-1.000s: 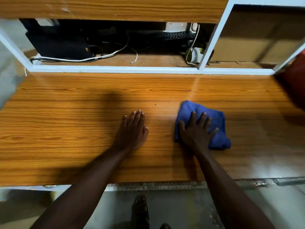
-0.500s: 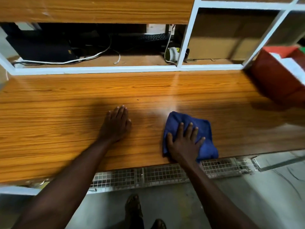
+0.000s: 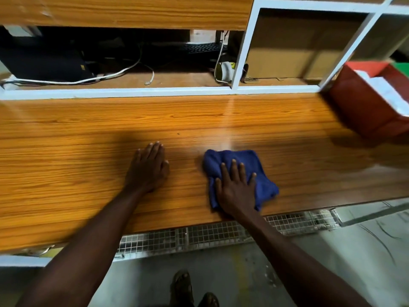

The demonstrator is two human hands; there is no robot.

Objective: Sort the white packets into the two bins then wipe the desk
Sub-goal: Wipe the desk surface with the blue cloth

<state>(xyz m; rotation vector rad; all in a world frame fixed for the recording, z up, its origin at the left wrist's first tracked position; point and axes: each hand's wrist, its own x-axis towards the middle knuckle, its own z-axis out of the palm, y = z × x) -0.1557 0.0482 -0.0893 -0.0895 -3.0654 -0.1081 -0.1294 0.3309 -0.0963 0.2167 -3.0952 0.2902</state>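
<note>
My right hand [image 3: 237,187] lies flat with spread fingers on a crumpled blue cloth [image 3: 263,171], pressing it onto the wooden desk [image 3: 77,156] near its front edge. My left hand [image 3: 148,168] rests palm down on the bare desk, a little left of the cloth, holding nothing. A red bin [image 3: 363,107] with white packets [image 3: 386,91] in it stands at the desk's far right. The corner of a green bin [image 3: 401,66] shows behind the red one.
A white-framed shelf [image 3: 240,63] runs along the back of the desk, with cables [image 3: 93,79], a keyboard [image 3: 203,48] and cardboard boxes [image 3: 285,52] behind it. A wire mesh tray [image 3: 210,233] hangs under the front edge. My feet show on the floor below.
The view has swung right, bringing the red bin into sight. My right hand has drawn the cloth back towards the desk's front edge, then pushed it slightly forward. My left hand stays flat on the desk.
</note>
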